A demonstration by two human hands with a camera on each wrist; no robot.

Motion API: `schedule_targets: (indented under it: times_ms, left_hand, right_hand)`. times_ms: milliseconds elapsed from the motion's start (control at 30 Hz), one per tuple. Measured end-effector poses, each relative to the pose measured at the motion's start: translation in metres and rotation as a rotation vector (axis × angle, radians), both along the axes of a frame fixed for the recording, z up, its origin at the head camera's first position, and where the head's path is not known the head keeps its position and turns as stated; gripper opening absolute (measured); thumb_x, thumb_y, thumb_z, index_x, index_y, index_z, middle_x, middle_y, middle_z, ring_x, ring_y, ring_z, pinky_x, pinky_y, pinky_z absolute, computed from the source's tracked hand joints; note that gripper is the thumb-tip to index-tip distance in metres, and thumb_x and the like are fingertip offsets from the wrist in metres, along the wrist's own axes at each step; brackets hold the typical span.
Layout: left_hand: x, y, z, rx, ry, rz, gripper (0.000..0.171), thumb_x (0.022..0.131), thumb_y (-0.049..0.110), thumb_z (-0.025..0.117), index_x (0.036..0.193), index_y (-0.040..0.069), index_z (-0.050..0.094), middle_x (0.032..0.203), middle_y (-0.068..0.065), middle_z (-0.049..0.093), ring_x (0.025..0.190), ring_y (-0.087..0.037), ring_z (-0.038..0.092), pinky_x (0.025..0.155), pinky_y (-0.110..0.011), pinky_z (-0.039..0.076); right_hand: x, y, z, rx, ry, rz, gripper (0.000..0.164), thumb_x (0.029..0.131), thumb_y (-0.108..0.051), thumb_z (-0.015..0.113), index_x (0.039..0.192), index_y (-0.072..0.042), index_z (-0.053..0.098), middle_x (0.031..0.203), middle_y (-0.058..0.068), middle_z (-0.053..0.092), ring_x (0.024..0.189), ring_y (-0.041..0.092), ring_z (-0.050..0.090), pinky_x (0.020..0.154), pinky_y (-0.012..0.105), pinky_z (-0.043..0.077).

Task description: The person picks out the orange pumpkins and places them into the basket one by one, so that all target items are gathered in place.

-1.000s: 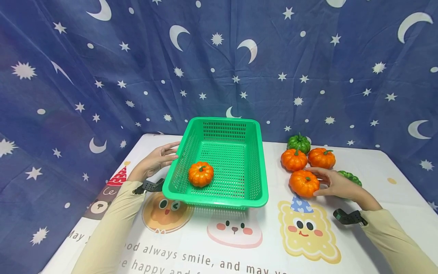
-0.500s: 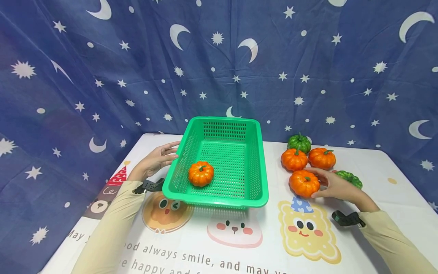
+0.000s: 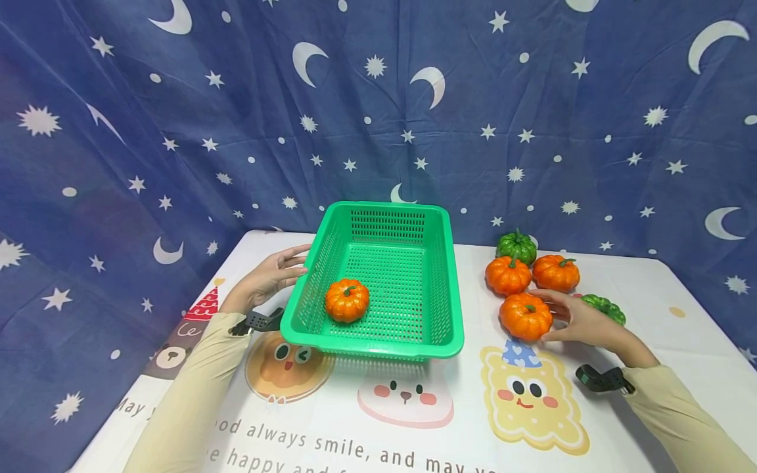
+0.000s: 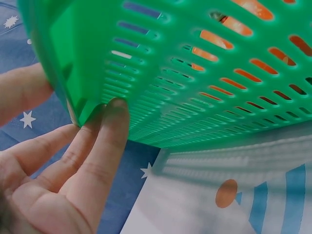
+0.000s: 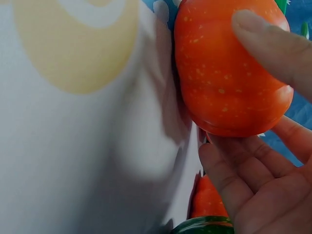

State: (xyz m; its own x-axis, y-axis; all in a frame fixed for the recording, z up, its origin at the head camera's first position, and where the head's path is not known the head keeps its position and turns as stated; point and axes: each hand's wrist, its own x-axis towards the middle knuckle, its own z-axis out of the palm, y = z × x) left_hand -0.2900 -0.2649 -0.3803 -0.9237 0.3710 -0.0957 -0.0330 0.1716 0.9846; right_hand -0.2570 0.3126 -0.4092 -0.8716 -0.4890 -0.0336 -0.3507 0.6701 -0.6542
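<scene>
My left hand (image 3: 269, 279) is at the left side of a green plastic basket (image 3: 372, 350), its fairly straight fingers touching the basket below the rim in the left wrist view. One small orange pumpkin (image 3: 347, 301) lies inside, near the front left corner. At the right, my right hand (image 3: 585, 322) holds another orange pumpkin (image 3: 526, 317) from its right side. The right wrist view shows the thumb (image 5: 263, 36) across this pumpkin and the other fingers (image 5: 234, 170) against its opposite side.
Behind the held pumpkin sit two more orange pumpkins (image 3: 508, 276) (image 3: 556, 273) and a green pumpkin (image 3: 517, 247). Another green one (image 3: 604, 309) is partly hidden behind my right hand. A white cartoon-printed cloth (image 3: 473, 420) covers the table; a blue star-patterned curtain (image 3: 378, 112) hangs behind.
Barely anything differs. My right hand shifts very slightly beside the same pumpkin; the left hand, the basket and the other pumpkins stay in place.
</scene>
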Motion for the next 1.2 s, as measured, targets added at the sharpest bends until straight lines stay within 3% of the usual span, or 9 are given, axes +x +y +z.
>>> schedule_targets:
  times_ms: [100, 200, 267, 333, 567, 733, 833, 967, 1200]
  left_hand:
    - [0.0, 0.0, 0.0, 0.003, 0.005, -0.008, 0.067, 0.093, 0.003, 0.052, 0.151, 0.005, 0.016, 0.152, -0.023, 0.024, 0.109, 0.0, 0.053, 0.095, -0.021, 0.047]
    - [0.0, 0.0, 0.0, 0.011, 0.004, -0.007, 0.067, 0.093, 0.004, 0.052, 0.151, 0.005, 0.016, 0.152, -0.023, 0.024, 0.109, 0.0, 0.053, 0.093, -0.02, 0.048]
    - [0.001, 0.0, 0.0, 0.02, 0.001, -0.007, 0.067, 0.093, 0.003, 0.052, 0.151, 0.005, 0.017, 0.152, -0.023, 0.024, 0.108, 0.001, 0.053, 0.091, -0.018, 0.048]
    - [0.001, 0.0, 0.0, 0.028, 0.001, -0.009, 0.067, 0.094, 0.004, 0.052, 0.15, 0.005, 0.017, 0.152, -0.023, 0.023, 0.107, 0.002, 0.054, 0.09, -0.017, 0.048]
    - [0.0, -0.001, -0.001, 0.031, 0.0, -0.008, 0.067, 0.093, 0.002, 0.051, 0.15, 0.005, 0.017, 0.152, -0.023, 0.023, 0.106, 0.002, 0.054, 0.089, -0.017, 0.048]
    - [0.0, -0.003, -0.001, -0.018, 0.016, -0.014, 0.067, 0.093, 0.004, 0.053, 0.151, 0.007, 0.018, 0.151, -0.021, 0.026, 0.113, -0.004, 0.051, 0.098, -0.025, 0.045]
    - [-0.001, -0.005, 0.0, -0.035, 0.036, -0.033, 0.067, 0.093, 0.004, 0.053, 0.151, 0.009, 0.02, 0.15, -0.02, 0.029, 0.115, -0.005, 0.05, 0.097, -0.026, 0.045]
    - [-0.001, -0.006, 0.0, -0.024, 0.068, -0.07, 0.065, 0.093, 0.002, 0.051, 0.15, 0.009, 0.02, 0.148, -0.023, 0.031, 0.113, -0.003, 0.052, 0.092, -0.02, 0.047]
    - [0.0, -0.005, -0.001, -0.015, 0.083, -0.067, 0.064, 0.093, 0.003, 0.052, 0.15, 0.01, 0.023, 0.147, -0.024, 0.032, 0.112, -0.002, 0.053, 0.092, -0.02, 0.048]
  right_hand:
    - [0.001, 0.0, 0.001, -0.013, 0.009, -0.006, 0.081, 0.074, -0.019, 0.079, 0.138, 0.007, 0.037, 0.138, 0.03, 0.042, 0.121, 0.045, 0.046, 0.094, 0.05, 0.045]
    - [0.001, 0.0, 0.002, -0.037, 0.014, -0.008, 0.079, 0.074, -0.018, 0.079, 0.137, 0.006, 0.039, 0.137, 0.029, 0.044, 0.118, 0.013, 0.054, 0.093, 0.03, 0.051]
    - [0.001, 0.001, 0.002, -0.058, 0.009, -0.008, 0.077, 0.074, -0.017, 0.079, 0.136, 0.006, 0.04, 0.136, 0.029, 0.045, 0.111, -0.01, 0.048, 0.09, 0.016, 0.048]
    - [0.002, 0.001, 0.002, -0.073, 0.001, -0.012, 0.076, 0.075, -0.017, 0.079, 0.136, 0.006, 0.04, 0.136, 0.028, 0.045, 0.105, -0.023, 0.038, 0.088, 0.009, 0.044]
    - [0.003, 0.0, 0.002, -0.092, -0.011, -0.031, 0.074, 0.076, -0.017, 0.078, 0.136, 0.004, 0.04, 0.136, 0.027, 0.045, 0.103, -0.024, 0.039, 0.086, 0.006, 0.042]
    - [0.004, 0.001, 0.007, -0.112, -0.006, -0.031, 0.074, 0.076, -0.015, 0.077, 0.136, 0.005, 0.039, 0.135, 0.026, 0.045, 0.103, -0.023, 0.041, 0.085, 0.007, 0.043]
    - [0.005, 0.002, 0.011, -0.106, 0.008, -0.036, 0.073, 0.077, -0.016, 0.077, 0.136, 0.004, 0.04, 0.132, -0.001, 0.05, 0.103, -0.023, 0.041, 0.085, 0.006, 0.042]
    - [0.007, 0.003, 0.017, -0.147, 0.041, -0.013, 0.072, 0.077, -0.012, 0.076, 0.135, 0.007, 0.04, 0.119, -0.032, 0.042, 0.104, -0.024, 0.042, 0.085, 0.003, 0.04]
    - [0.013, 0.001, 0.035, -0.158, 0.104, -0.02, 0.069, 0.076, -0.008, 0.076, 0.134, 0.007, 0.04, 0.119, -0.035, 0.04, 0.103, -0.024, 0.043, 0.083, 0.001, 0.04]
